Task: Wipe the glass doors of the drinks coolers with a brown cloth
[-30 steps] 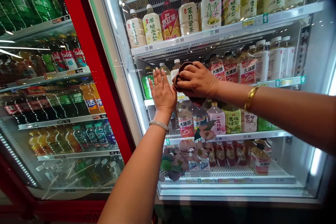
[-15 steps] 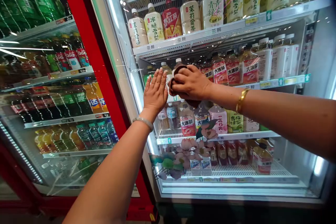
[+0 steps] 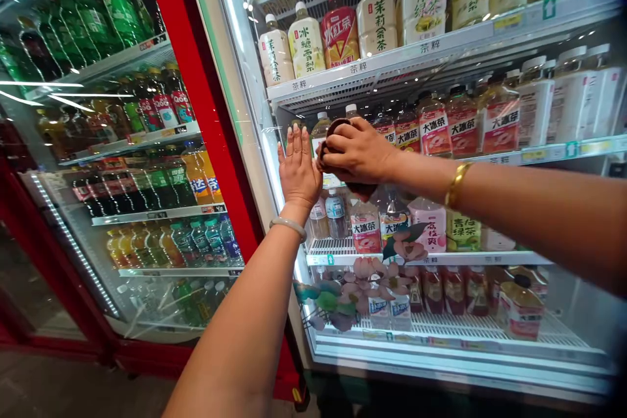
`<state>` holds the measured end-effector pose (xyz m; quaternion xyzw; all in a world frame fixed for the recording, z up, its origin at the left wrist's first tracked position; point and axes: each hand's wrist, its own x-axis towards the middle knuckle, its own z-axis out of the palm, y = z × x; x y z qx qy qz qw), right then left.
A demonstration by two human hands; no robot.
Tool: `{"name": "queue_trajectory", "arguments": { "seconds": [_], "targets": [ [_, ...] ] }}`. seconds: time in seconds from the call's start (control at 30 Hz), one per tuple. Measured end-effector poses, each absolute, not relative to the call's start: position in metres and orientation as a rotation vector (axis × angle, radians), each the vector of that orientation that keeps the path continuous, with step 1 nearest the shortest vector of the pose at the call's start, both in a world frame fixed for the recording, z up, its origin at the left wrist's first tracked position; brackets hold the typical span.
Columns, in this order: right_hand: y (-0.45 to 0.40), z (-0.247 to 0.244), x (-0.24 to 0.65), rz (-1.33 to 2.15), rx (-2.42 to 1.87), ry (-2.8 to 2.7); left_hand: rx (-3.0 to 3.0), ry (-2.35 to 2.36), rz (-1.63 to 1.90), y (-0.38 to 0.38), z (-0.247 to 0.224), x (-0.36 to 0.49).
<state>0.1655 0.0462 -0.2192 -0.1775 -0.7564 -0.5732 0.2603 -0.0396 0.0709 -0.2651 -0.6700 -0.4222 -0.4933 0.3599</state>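
Note:
My left hand (image 3: 300,168) lies flat with fingers stretched upward against the glass door (image 3: 289,235) of a drinks fridge, near the door's left edge. A pale bangle circles that wrist. Just to its right, my right hand (image 3: 360,150) grips a bunched dark brown cloth (image 3: 361,189) and presses it to the same glass. The two hands nearly touch, and the cloth sticks out above and below my right fingers. A gold bracelet (image 3: 458,184) is on the right wrist. Flower decals (image 3: 343,294) mark the glass below the hands.
Behind the glass, shelves hold bottled teas, among them a red bottle (image 3: 339,29) and a tilted bottle (image 3: 521,305) at lower right. To the left stands a red-framed fridge (image 3: 196,59) with green bottles (image 3: 120,3) and other drinks.
The view has shifted left, so the fridges appear farther right. My left hand stays flat on the glass, and my right hand keeps the cloth beside it.

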Motion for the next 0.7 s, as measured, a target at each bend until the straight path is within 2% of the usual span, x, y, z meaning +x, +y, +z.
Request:
{"name": "queue_trajectory", "arguments": {
  "seconds": [0.07, 0.17, 0.33, 0.43, 0.57, 0.7],
  "targets": [
    [0.049, -0.207, 0.185, -1.622, -0.387, -2.173, -1.727, -1.092, -1.277, 0.07, -0.266, -0.039],
    [0.051, -0.198, 0.183, -1.494, -0.556, -2.089, -1.678, -1.084, -1.318, 0.07, -0.267, -0.036],
    [0.047, -0.233, 0.132, -1.196, -0.764, -1.75, -1.647, -1.092, -1.35, 0.071, -0.277, -0.039],
    [0.048, -0.254, 0.141, -1.311, -0.575, -1.899, -1.696, -1.083, -1.299, 0.07, -0.291, -0.046],
    [0.05, -0.252, 0.177, -1.468, -0.361, -2.105, -1.767, -1.04, -1.251, 0.069, -0.304, -0.058],
    [0.041, -0.251, 0.144, -1.274, -0.734, -1.837, -1.788, -0.951, -1.365, 0.07, -0.312, -0.062]
  ]
}}
